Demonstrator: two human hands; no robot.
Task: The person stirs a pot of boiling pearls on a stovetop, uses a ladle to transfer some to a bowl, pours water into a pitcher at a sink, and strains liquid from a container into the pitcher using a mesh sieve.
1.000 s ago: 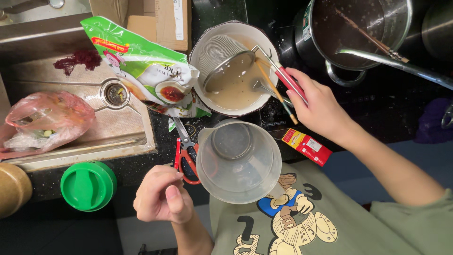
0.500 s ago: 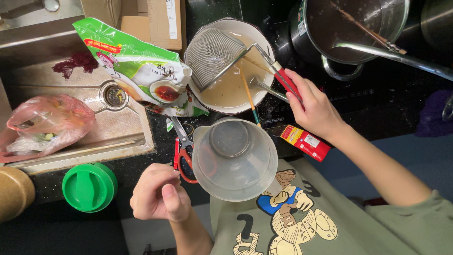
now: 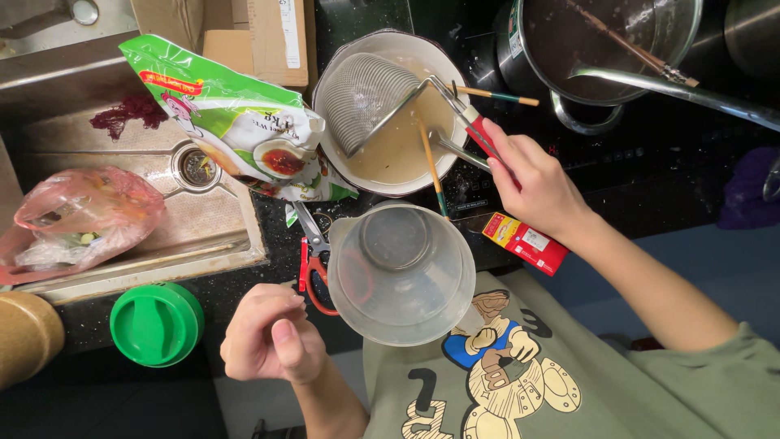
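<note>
1. The right hand (image 3: pixel 532 183), right of centre in the frame, has its grip wrapped around the red handle of a wire-mesh strainer (image 3: pixel 370 97). The strainer's rounded steel basket lies tilted inside a white ceramic bowl (image 3: pixel 329 73) at upper centre.
2. The bowl holds a cloudy, beige liquid. Two thin wooden chopsticks (image 3: pixel 431 162) rest across its rim, one pointing down toward the lower middle, the other out to the right.
3. The left hand (image 3: pixel 268 337), at lower left of centre, grips nothing; its fingers are curled loosely inward, just beside a pair of red-handled scissors (image 3: pixel 313 260) lying flat on the dark speckled tabletop (image 3: pixel 276 236).
4. Touching the scissors' right side stands a clear, round plastic measuring jug (image 3: pixel 402 272), see-through to its base.
5. A glossy green and white food packet (image 3: pixel 231 122) leans against the bowl's left edge, overlapping the steel sink (image 3: pixel 162 203) at left.
6. In the sink lies a crumpled pink plastic bag (image 3: pixel 77 219); below it sits a round green lid (image 3: pixel 154 323).
7. A small red and yellow box (image 3: pixel 526 242) lies under the right wrist.
8. A large steel pot (image 3: pixel 601 45) with dark contents stands at upper right.
</note>
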